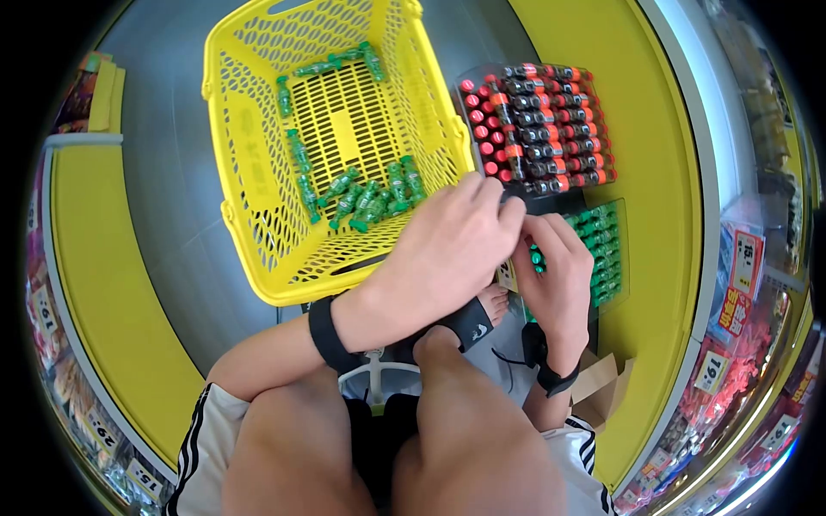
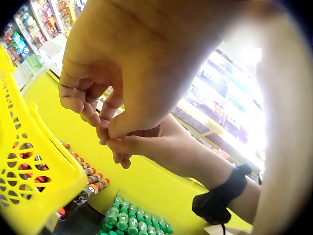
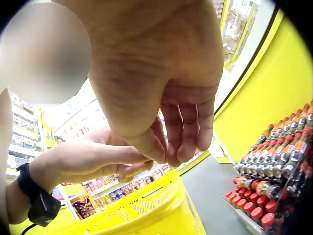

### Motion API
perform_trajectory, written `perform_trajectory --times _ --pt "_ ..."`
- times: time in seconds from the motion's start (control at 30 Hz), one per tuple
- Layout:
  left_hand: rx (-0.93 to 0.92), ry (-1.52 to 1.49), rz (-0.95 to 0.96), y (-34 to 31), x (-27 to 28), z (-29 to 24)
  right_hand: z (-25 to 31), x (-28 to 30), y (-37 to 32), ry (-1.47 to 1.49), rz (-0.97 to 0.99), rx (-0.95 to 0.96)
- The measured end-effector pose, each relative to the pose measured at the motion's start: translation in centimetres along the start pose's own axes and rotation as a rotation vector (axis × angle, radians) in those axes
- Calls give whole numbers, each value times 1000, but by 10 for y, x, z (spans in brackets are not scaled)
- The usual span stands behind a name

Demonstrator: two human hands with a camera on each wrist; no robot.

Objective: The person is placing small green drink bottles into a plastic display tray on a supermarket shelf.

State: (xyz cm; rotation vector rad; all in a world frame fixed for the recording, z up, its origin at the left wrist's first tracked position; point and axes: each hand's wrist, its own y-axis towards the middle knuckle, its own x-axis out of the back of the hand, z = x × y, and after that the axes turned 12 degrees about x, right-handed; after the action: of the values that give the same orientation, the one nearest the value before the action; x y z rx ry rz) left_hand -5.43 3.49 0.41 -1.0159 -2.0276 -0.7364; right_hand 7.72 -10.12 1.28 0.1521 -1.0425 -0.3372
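My left hand (image 1: 452,232) and right hand (image 1: 559,279) meet at their fingertips beside the near right corner of a yellow basket (image 1: 267,284). In the left wrist view, the left hand (image 2: 132,63) has bent fingers, its thumb and index tip close against those of the right hand (image 2: 171,147). The right wrist view has the right hand (image 3: 161,83) with fingers bent and thumb near their tips, the left hand (image 3: 93,156) alongside. Nothing can be made out between the fingertips, and whether something small is pinched there is hidden. Several small green bottles (image 1: 344,202) lie inside the basket.
Right of the basket, a tray of dark bottles with red caps (image 1: 538,129) and a tray of green bottles (image 1: 607,249) sit by a yellow ledge (image 1: 654,344). An open cardboard box (image 1: 602,387) is near my right wrist. Stocked shelves line both sides.
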Motion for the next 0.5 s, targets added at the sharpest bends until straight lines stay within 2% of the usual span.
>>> perform_trajectory --times 0.13,0.23,0.27,0.33,0.5 --pt "146 -16 -19 -3 22 35 13 -22 32 70 1 35" --pt "239 7 -48 -6 33 59 26 -37 55 98 188 -6" --pt "265 31 -67 -6 33 69 28 -40 62 100 191 3" --pt "280 64 -100 -6 31 87 32 -46 76 59 279 60" --pt "395 125 -89 7 26 127 24 -76 118 25 321 189"
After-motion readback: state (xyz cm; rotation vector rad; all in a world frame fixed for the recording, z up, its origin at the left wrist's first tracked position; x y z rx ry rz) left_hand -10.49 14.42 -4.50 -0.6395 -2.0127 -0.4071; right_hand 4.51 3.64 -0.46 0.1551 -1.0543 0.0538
